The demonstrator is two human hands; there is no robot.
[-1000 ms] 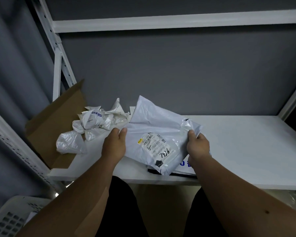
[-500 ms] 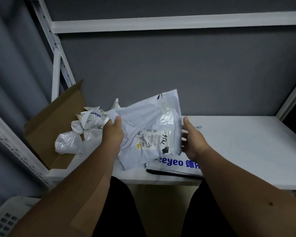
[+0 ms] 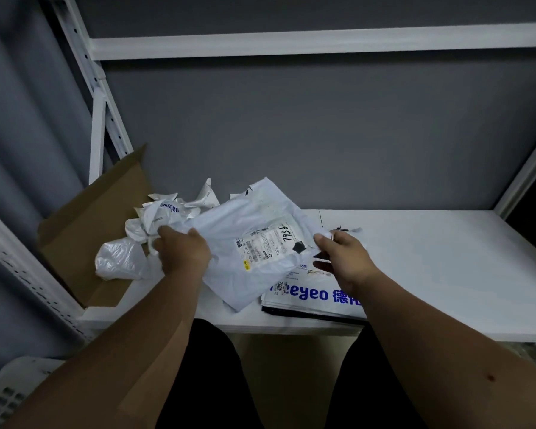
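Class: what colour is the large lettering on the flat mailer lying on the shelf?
Blue, on the flat white plastic mailer; head view shows it best.

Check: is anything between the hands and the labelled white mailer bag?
Nothing visible. The left hand grips the mailer bag at its left edge, the right hand pinches its right corner, both directly on the plastic. A stack of flat mailers lies under it.
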